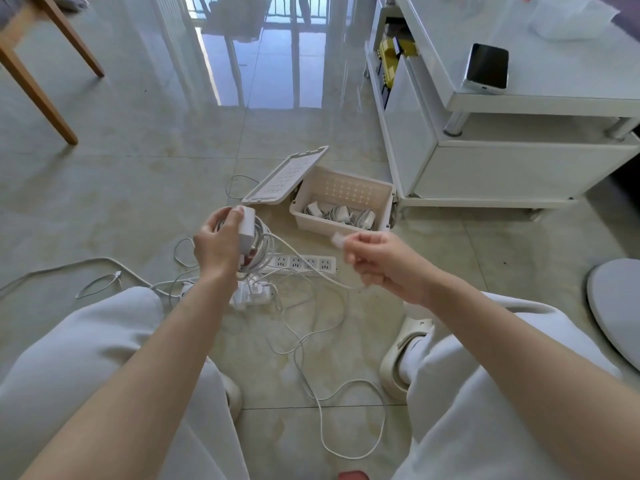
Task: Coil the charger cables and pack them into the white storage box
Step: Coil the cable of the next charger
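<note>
My left hand (216, 245) grips a white charger brick (246, 230) with loops of its white cable wound around it. My right hand (381, 261) pinches that cable's free end, a blurred white plug (337, 240), held up to the right of the brick. The white storage box (381, 199) stands open on the floor just beyond my hands, its lid (287, 176) leaning back to the left. Several coiled chargers (341, 213) lie inside it. More loose white cables (311, 327) sprawl on the tiles between my knees.
A white power strip (304, 264) lies under my hands, with small plugs (252, 296) beside it. A white TV stand (502, 161) with a phone (487, 67) on top stands at the right. Wooden table legs (38, 95) are at far left, a grey round base (620, 306) at far right.
</note>
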